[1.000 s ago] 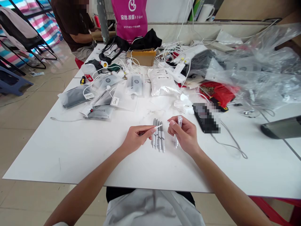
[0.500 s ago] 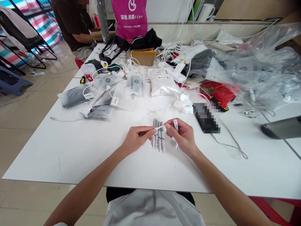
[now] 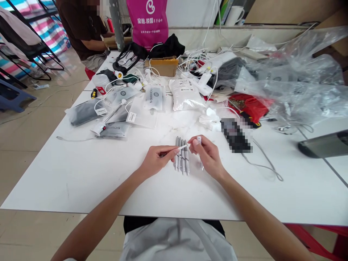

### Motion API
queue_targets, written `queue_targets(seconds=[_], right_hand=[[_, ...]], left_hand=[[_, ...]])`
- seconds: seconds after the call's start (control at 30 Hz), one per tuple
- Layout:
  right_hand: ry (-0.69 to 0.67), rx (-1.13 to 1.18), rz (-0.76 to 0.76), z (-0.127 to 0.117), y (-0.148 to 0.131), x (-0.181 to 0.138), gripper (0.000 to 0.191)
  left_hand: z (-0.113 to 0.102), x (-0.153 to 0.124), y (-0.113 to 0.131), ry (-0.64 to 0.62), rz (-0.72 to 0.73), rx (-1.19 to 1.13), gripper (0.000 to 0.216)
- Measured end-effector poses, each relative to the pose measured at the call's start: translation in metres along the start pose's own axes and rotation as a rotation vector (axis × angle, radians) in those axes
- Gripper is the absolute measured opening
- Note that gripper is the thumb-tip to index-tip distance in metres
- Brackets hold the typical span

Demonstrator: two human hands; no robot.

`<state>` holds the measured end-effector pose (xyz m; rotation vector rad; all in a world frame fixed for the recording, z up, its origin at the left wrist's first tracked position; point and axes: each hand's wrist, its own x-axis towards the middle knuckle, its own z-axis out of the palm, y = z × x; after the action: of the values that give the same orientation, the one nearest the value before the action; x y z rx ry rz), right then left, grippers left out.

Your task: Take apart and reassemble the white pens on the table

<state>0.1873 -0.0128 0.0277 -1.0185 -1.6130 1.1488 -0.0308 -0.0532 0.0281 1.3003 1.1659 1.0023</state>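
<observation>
Several grey pens (image 3: 182, 159) lie side by side on the white table (image 3: 81, 174) between my hands. My left hand (image 3: 156, 161) pinches a thin white refill (image 3: 182, 147) that points right, its tip over the pens. My right hand (image 3: 206, 156) is closed round a clear pen barrel (image 3: 199, 140), and its fingertips meet the refill's tip.
Plastic pouches (image 3: 152, 99), white cables (image 3: 195, 59), a cardboard box (image 3: 164, 66) and a pink bag (image 3: 147, 20) crowd the far half of the table. Crumpled clear plastic (image 3: 296, 90) lies at the right. A dark device (image 3: 323, 144) sits at the right edge. Another person (image 3: 84, 32) sits far left.
My right hand has moved left with the clear barrel until its fingertips reach the refill's tip. My left hand has stayed in place.
</observation>
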Motion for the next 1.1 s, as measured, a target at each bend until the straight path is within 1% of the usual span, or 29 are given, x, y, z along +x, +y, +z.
queue_targets(seconds=[0.07,0.13,0.2,0.27,0.4,0.53,0.67,0.77,0.97,1.03,1.1], right_hand=[[0.092,0.116,-0.018,-0.001,0.002,0.004,0.037],[0.138,0.258,-0.026,-0.002,0.003,0.007,0.036],[0.111,0.413,-0.011,0.0,0.002,0.009,0.034],[0.059,0.5,-0.001,0.002,0.001,0.009,0.034],[0.004,0.524,-0.028,0.006,0.002,0.007,0.034],[-0.029,0.523,-0.06,0.006,0.005,0.005,0.031],[-0.053,0.496,-0.053,0.006,0.006,0.003,0.03],[-0.023,0.506,-0.052,0.006,0.004,0.004,0.031],[0.12,0.549,-0.052,0.006,0.002,0.009,0.032],[0.105,0.532,-0.057,0.007,0.003,0.008,0.031],[0.032,0.472,-0.053,0.009,0.004,0.005,0.029]], left_hand=[[0.0,0.0,0.0,-0.003,0.0,0.004,0.041],[0.001,-0.001,0.0,-0.008,0.005,0.011,0.041],[0.001,-0.001,0.0,-0.018,0.003,0.019,0.041],[0.001,-0.001,0.001,-0.028,-0.001,0.028,0.04],[0.001,-0.001,0.001,-0.033,0.0,0.039,0.038],[0.001,0.0,0.0,-0.035,0.009,0.041,0.038],[0.001,0.001,-0.001,-0.028,0.027,0.04,0.036],[0.001,0.001,-0.001,-0.017,0.028,0.036,0.035],[0.0,0.0,0.0,-0.013,0.011,0.001,0.036],[0.0,-0.001,-0.001,-0.022,0.018,0.013,0.036],[0.0,-0.001,-0.002,-0.021,0.038,0.039,0.036]])
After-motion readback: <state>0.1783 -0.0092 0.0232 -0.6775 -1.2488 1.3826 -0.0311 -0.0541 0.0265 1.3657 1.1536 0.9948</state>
